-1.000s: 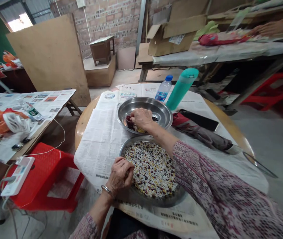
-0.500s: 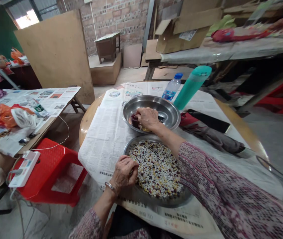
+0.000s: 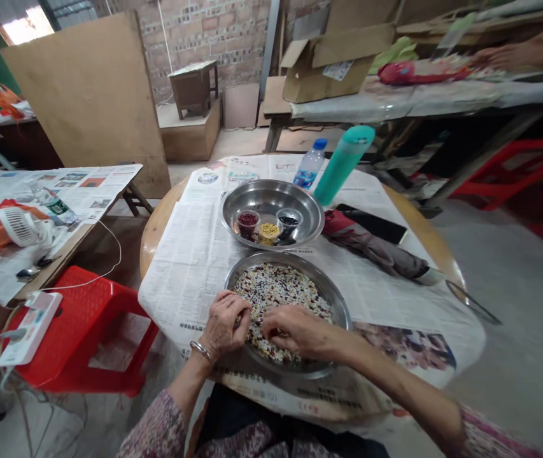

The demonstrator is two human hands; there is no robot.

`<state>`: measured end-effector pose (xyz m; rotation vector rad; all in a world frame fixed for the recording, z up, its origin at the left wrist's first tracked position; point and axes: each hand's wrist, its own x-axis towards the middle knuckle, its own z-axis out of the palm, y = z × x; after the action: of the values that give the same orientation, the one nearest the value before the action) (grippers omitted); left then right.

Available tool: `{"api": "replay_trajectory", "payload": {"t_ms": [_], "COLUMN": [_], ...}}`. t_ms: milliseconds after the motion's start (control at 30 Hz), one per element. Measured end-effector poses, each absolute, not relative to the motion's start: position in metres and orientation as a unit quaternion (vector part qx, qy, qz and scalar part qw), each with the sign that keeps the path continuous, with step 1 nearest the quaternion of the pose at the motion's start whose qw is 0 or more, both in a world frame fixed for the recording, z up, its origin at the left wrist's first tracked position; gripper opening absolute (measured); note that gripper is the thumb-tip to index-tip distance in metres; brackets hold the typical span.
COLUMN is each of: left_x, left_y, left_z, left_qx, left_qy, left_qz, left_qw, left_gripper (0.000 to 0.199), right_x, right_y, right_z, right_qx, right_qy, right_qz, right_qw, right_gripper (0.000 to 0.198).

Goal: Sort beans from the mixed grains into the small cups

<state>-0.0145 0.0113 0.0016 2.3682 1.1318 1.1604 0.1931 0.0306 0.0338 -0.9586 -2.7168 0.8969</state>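
Mixed beans (image 3: 281,280): spread across near steel basin (image 3: 344,305), on newspaper (image 3: 180,254). Left hand (image 3: 226,321) at basin's left rim, fingers curled; right hand (image 3: 297,329) low over beans, fingers bent inward. Cannot tell whether gripping anything, either side. Far basin (image 3: 264,196) just beyond: red-filled cup (image 3: 247,224), yellow-filled cup (image 3: 268,233), black-filled cup (image 3: 289,221) inside.
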Motion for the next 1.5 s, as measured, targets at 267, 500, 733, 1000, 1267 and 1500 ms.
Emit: {"api": "replay_trajectory", "payload": {"t_ms": [267,500,733,1000,1267,1500], "left_x": [-0.014,-0.013,-0.013,-0.014,-0.014,-0.013], "left_y": [0.012,0.008,0.008,0.010,0.013,0.014], "left_z": [0.002,0.004,0.005,0.003,0.002,0.002], "left_qx": [0.819,0.797,0.802,0.810,0.819,0.820], "left_qy": [0.392,0.419,0.419,0.411,0.395,0.394], "left_qz": [0.401,0.416,0.407,0.397,0.399,0.401], "left_qw": [0.126,0.128,0.128,0.128,0.119,0.110], "left_gripper": [0.013,0.008,0.003,0.005,0.006,0.008], "right_x": [0.195,0.161,0.199,0.202,0.184,0.171], "right_y": [0.080,0.058,0.057,0.087,0.165,0.192], "right_z": [0.023,0.020,0.019,0.046,0.088,0.083], "right_qx": [-0.514,-0.373,-0.383,-0.442,-0.642,-0.663], "right_qy": [-0.837,-0.896,-0.897,-0.843,-0.730,-0.738], "right_qz": [0.120,0.162,0.175,0.155,0.078,0.048], "right_qw": [0.146,0.179,0.133,0.266,0.222,0.119], "right_gripper": [0.018,0.036,0.029,0.024,0.022,0.020]}}
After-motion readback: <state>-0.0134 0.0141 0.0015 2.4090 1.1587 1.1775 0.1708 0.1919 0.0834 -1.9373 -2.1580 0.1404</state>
